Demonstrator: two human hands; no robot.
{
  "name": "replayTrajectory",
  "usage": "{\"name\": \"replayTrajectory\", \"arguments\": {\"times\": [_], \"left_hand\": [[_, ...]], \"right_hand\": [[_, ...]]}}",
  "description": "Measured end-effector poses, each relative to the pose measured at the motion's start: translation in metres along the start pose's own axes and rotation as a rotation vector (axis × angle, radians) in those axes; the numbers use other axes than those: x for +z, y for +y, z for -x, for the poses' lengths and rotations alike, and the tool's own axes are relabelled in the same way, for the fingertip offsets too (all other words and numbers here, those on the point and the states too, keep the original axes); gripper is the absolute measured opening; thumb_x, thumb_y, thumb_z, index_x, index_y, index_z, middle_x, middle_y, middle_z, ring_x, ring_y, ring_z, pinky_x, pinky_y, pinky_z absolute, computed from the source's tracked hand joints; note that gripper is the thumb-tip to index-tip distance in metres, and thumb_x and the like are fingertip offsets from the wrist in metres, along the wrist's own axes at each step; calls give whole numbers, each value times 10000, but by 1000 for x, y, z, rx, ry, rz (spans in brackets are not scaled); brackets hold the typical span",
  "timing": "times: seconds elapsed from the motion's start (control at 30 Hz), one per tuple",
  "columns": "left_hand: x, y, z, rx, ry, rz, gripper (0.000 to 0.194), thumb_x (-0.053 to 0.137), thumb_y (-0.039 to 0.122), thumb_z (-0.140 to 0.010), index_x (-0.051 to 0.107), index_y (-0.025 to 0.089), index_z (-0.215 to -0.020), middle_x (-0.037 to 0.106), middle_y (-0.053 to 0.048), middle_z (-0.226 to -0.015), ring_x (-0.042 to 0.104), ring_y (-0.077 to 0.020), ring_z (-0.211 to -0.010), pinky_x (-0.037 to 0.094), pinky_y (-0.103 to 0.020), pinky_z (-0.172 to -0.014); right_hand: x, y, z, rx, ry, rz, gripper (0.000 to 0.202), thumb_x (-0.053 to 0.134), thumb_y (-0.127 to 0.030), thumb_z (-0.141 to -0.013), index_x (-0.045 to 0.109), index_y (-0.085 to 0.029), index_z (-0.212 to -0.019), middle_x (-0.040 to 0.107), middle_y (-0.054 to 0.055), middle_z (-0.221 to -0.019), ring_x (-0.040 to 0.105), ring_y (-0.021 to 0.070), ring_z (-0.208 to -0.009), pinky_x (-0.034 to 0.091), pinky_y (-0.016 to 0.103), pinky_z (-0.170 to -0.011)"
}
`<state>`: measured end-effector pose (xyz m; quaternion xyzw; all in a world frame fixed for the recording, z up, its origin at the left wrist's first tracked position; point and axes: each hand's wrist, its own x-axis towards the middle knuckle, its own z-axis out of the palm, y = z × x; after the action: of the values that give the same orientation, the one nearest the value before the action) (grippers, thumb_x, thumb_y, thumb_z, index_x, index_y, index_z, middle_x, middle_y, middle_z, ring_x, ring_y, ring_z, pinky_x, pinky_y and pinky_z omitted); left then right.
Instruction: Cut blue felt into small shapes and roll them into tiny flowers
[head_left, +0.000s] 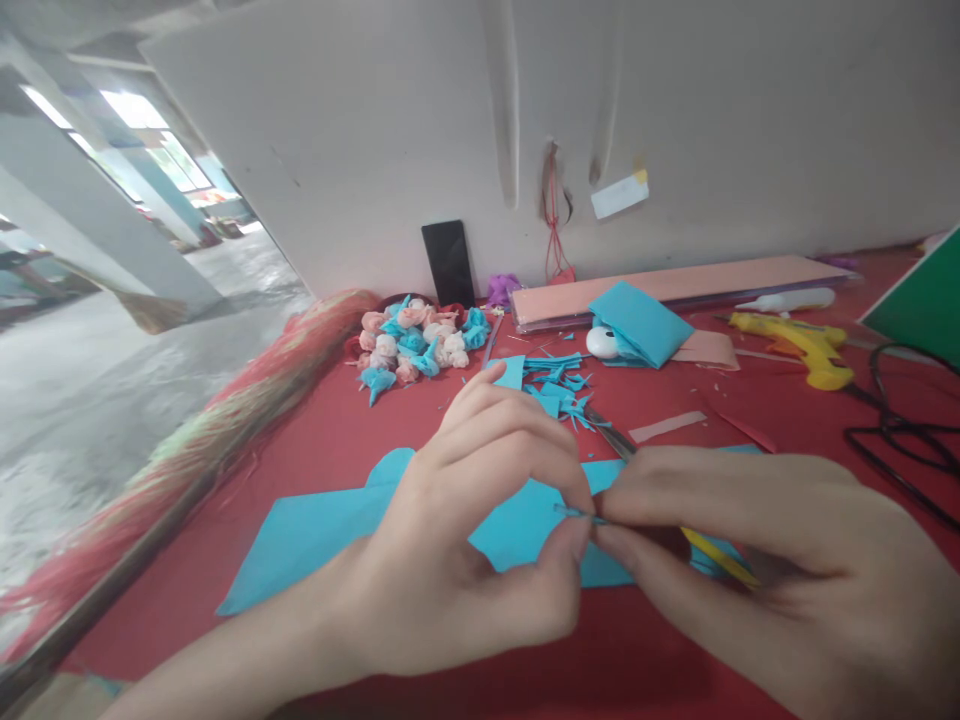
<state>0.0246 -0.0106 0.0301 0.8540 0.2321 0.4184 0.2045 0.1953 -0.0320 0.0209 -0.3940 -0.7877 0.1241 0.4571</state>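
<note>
A thin twisted strip of blue paper (pixel 564 511) runs between both hands' fingertips. My left hand (pixel 480 500) pinches it with thumb and index finger, the other fingers raised. From the right, my right hand (pixel 780 540) pinches the same strip, its fingertips close against the left ones. Below the hands a large blue paper sheet (pixel 315 535) lies flat on the red table. A pointed metal blade (pixel 613 436) shows beyond the right hand, and a yellow piece (pixel 724 558) shows under it. Whether these belong to one tool, or are held, is hidden.
Rolled paper flowers (pixel 412 340) in pink, white and blue lie at the back left, near a leaning black phone (pixel 448 263). Blue cut scraps (pixel 555 385) lie mid-table. A yellow glue gun (pixel 806 345) and black cord (pixel 892 420) are right. A pole (pixel 150 540) borders the left edge.
</note>
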Motion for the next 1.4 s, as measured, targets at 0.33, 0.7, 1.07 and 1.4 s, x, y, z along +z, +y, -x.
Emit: {"name": "replayTrajectory", "arguments": {"times": [0.33,0.7,1.07,1.4], "left_hand": [[-9,5,1,-111,-48,223,141,560,96,-748,602,157,-868,616,-42,-838,561,-169,-816,458,-340,-806],[-12,-2,5,-346,-151,599,138,551,270,-858,671,206,-879,662,-9,-741,603,-144,-741,484,-298,-757],[-12,-5,2,-394,-169,762,138,583,200,-836,708,219,-889,672,-10,-742,648,-147,-736,541,-305,-762],[-11,-4,4,-402,-158,727,129,573,221,-842,698,230,-870,687,-12,-771,654,-159,-748,551,-320,-752]], "right_hand": [[2,6,1,-137,93,61,123,579,-305,-811,667,-289,-727,646,-26,-567,640,149,-533,522,211,-445],[-2,8,6,-265,96,61,88,563,-262,-853,554,-315,-923,676,-85,-713,652,89,-624,537,125,-568],[1,7,6,-123,41,-49,117,554,-197,-825,590,-278,-749,666,-74,-637,635,87,-562,486,137,-438],[-3,6,2,-91,-41,-124,213,543,-61,-736,606,-260,-776,638,-64,-628,609,84,-543,478,146,-455]]}}
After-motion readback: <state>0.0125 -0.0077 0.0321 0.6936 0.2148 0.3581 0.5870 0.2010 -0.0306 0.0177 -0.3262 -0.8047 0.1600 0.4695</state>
